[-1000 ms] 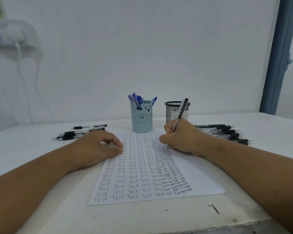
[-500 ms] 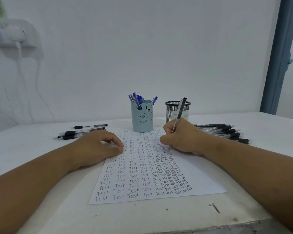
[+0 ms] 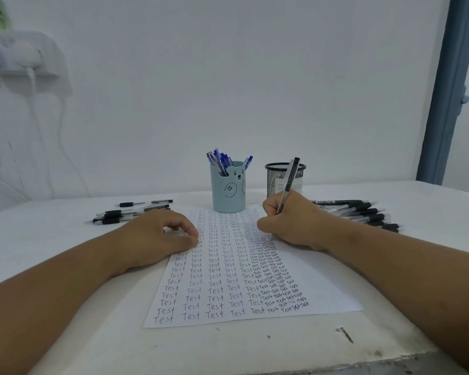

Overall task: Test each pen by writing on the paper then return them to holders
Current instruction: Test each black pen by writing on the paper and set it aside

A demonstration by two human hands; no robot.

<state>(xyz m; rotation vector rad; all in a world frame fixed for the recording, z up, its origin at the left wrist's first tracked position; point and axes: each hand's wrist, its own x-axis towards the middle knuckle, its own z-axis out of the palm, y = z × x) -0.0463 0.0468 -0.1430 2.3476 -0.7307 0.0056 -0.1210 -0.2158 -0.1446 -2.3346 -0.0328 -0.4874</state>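
Black plastic forms the pen (image 3: 289,182) that my right hand (image 3: 295,223) grips in a writing hold, fingers curled round the lower barrel, tip at the paper (image 3: 322,288) in the far right part of the written block. I judge the pen light, stiff and smooth; the hold belongs low on the barrel, near the tip, where a rubber sleeve probably gives friction. My left hand (image 3: 157,236) rests on the left edge of the sheet with fingers loosely curled, grasping nothing, and pins it. The sheet is thin and likely to slide or crease if released.

More black pens lie in a row on the right (image 3: 363,215), and a smaller group lies on the far left (image 3: 127,212). Beyond the sheet, a blue cup with a bear face (image 3: 229,189) holds blue pens, and a black mesh cup (image 3: 275,175) stands just right of it.

White covering on the table (image 3: 52,239) looks slightly soft. A plain white wall stands behind, with a grey-blue frame (image 3: 444,90) at far right and a blurred white fixture with cables (image 3: 19,55) at far left.
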